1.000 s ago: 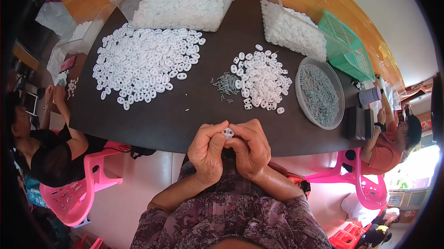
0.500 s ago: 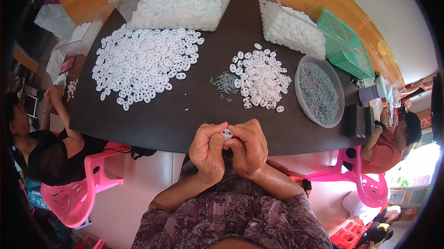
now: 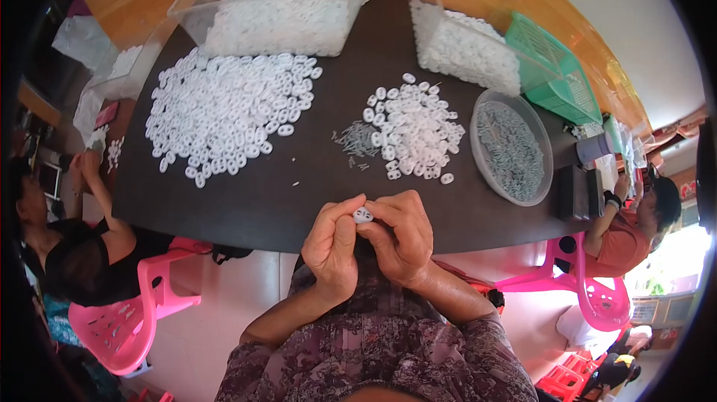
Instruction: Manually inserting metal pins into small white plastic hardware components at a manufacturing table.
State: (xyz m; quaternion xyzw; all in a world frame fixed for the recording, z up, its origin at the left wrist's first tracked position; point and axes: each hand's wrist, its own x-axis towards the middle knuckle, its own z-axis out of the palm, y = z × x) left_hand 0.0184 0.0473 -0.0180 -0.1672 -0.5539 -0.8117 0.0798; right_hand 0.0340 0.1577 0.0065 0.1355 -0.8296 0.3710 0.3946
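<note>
My left hand point(image 3: 332, 247) and my right hand point(image 3: 403, 236) meet at the near edge of the dark table point(image 3: 299, 200), both pinching one small white plastic piece point(image 3: 363, 214) between their fingertips. Ahead of them lies a small heap of thin metal pins point(image 3: 357, 141) beside a pile of white plastic pieces point(image 3: 414, 129). A much larger spread of the same white pieces point(image 3: 224, 107) covers the table's left half.
Clear tubs of white pieces stand at the back left point(image 3: 284, 10) and back right point(image 3: 463, 47). A round clear bowl of grey metal parts point(image 3: 511, 147) and a green basket point(image 3: 556, 70) sit right. Other people sit at left point(image 3: 52, 245) and right point(image 3: 624, 230) on pink chairs.
My hands stay together at the table's edge with the white piece; only small finger shifts show. The piles on the table are unchanged.
</note>
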